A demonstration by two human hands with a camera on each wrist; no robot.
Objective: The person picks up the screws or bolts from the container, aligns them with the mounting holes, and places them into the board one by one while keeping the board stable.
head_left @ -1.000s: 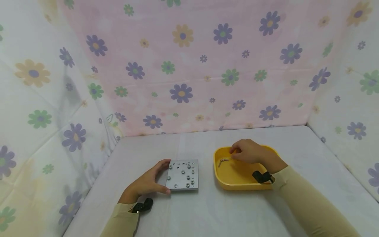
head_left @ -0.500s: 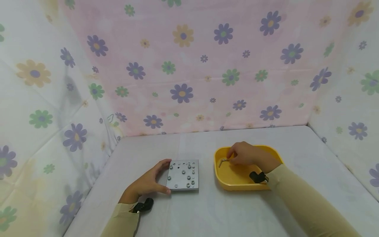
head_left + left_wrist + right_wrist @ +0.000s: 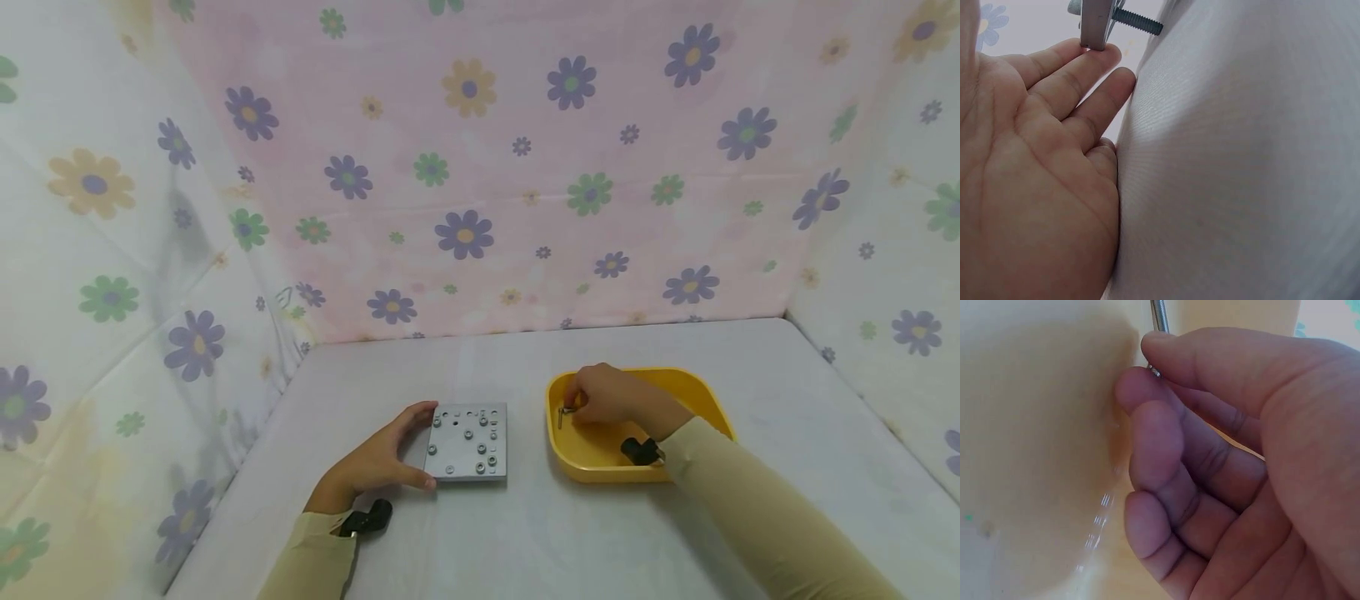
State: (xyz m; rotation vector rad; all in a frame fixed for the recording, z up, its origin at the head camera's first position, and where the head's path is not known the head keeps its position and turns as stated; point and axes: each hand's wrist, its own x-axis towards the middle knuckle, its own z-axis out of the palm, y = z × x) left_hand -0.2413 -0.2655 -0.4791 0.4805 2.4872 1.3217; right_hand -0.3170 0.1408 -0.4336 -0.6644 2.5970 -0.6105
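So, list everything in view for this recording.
Tabletop: one, white, foreground
Metal plate: one, grey, on the tabletop
Bolts: several, grey, in the plate
Tray: one, yellow, right of the plate
Screws: at least two, silver, in the tray
Flowered cloth: count unclear, pink and white, back and sides
Wrist devices: two, black, one per wrist
Sleeves: two, tan, forearms
Left hand: one, around the plate's left edge
Right hand: one, pinching a screw

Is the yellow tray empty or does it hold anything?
Not empty. In the head view, a small metal screw shows inside the yellow tray, beside the right hand.
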